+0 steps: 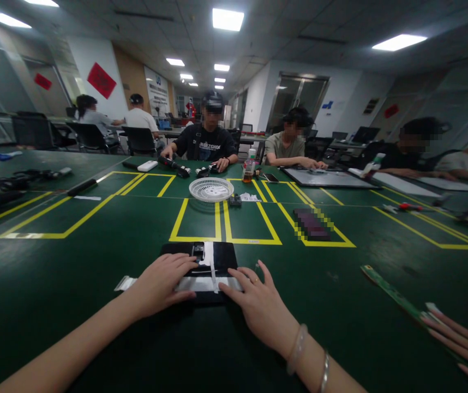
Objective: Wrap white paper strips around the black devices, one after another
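A flat black panel lies on the green table right in front of me, with white tape strips across its near part and a small dark part near its top. My left hand rests flat on the panel's left side, fingers stretched over the tape. My right hand lies flat on the panel's right near corner, fingers spread, touching the tape end. Neither hand grips anything.
Yellow tape boxes mark the table. A white round fan grille and a small black part lie beyond. A green strip and pinkish sticks lie at right. Several people sit across the table with tools and a bottle.
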{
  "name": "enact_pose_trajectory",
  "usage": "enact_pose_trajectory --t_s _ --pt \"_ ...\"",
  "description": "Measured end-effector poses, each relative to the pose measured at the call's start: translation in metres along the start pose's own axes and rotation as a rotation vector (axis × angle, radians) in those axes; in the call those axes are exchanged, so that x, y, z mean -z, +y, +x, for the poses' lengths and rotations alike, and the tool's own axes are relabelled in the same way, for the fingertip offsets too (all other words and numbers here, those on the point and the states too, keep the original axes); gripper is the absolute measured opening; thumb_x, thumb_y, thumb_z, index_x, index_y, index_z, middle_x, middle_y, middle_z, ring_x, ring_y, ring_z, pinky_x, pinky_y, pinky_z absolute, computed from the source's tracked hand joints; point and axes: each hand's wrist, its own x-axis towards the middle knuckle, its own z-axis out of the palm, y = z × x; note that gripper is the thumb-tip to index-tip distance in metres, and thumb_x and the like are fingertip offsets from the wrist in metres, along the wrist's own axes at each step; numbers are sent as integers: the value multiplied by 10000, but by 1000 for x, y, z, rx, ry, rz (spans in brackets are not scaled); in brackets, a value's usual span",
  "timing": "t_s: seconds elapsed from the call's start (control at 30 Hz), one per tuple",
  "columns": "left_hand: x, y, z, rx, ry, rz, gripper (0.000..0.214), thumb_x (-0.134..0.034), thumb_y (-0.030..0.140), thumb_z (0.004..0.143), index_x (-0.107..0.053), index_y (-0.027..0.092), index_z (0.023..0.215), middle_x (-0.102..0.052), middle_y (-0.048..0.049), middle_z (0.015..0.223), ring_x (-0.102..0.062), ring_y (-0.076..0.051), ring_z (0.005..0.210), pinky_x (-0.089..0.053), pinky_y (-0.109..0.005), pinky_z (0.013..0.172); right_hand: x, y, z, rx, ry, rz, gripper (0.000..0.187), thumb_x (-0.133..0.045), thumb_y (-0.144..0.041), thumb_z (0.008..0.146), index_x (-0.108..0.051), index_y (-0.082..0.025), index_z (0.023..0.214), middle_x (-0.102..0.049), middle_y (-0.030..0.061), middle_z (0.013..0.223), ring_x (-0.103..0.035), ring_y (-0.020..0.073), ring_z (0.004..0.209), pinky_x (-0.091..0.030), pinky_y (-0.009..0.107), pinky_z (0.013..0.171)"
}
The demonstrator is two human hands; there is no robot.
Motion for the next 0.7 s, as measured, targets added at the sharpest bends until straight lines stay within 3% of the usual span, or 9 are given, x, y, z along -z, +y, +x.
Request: enact_pose_trajectory --t_s 0.13,0.23,0.37,0.53,0.7 --pt "-4 0 -1 -28 -37 -19 839 -750 612 763 -462 210 1441 -420 -113 1472 -377 -347 1350 -302 -518 1131 -1 0 -1 -15 -16 5 595 -475 -67 877 -478 -368 1390 -459 74 1473 -404 298 1340 -145 656 1108" --pt "-7 0 -1 -28 -46 -19 933 -769 633 725 -411 210 1476 -380 -122 1497 -341 -351 1375 -259 -534 1152 -1 -1 -2 -21 -11 5 614 -470 -49 866 -478 -370 1390 -457 72 1475 -395 290 1349 -143 645 1114" --pt "-11 -1 -1 -39 -35 -28 876 -745 598 773 -395 224 1482 -370 -118 1503 -330 -335 1385 -226 -529 1169 -2 0 -2 -8 2 6 649 -460 -31 854 -454 -369 1408 -463 60 1473 -393 285 1351 -130 642 1121" --pt "-9 -2 1 -50 -25 -34 833 -761 562 767 -428 218 1449 -397 -124 1484 -357 -331 1366 -204 -538 1175 3 2 -1 -39 55 15 731 -427 -27 860 -292 -341 1505 -443 65 1489 -405 278 1341 -132 637 1124" --pt "-5 1 3 -79 -7 -49 777 -783 535 747 -485 230 1397 -469 -105 1422 -401 -326 1331 -169 -558 1181 9 2 -2 -42 91 34 707 -421 -33 864 -314 -330 1496 -486 56 1452 -418 263 1326 -119 623 1132"
